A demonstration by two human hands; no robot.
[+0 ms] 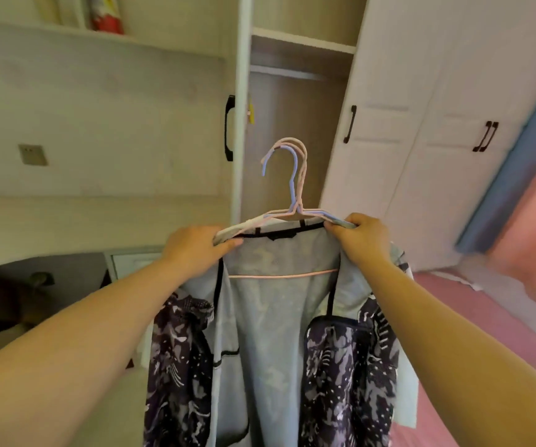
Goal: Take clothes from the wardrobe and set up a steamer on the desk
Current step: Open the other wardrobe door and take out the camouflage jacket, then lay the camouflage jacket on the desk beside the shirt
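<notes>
I hold up a bundle of clothes (279,333) on pink and blue wire hangers (294,185) in front of the open wardrobe (287,124). The clothes are pale blue-grey inside with a dark patterned outer fabric and black trim. My left hand (195,250) grips the left shoulder of the hangers and fabric. My right hand (361,240) grips the right shoulder. The hanger hooks point up, free of any rail. No steamer is in view.
The wardrobe's rail (292,72) shows bare inside the open compartment. An open door (389,124) stands right of it, a panel edge with a black handle (229,127) left. A desk nook with dark objects (18,301) lies lower left. Pink bedding (518,317) is at right.
</notes>
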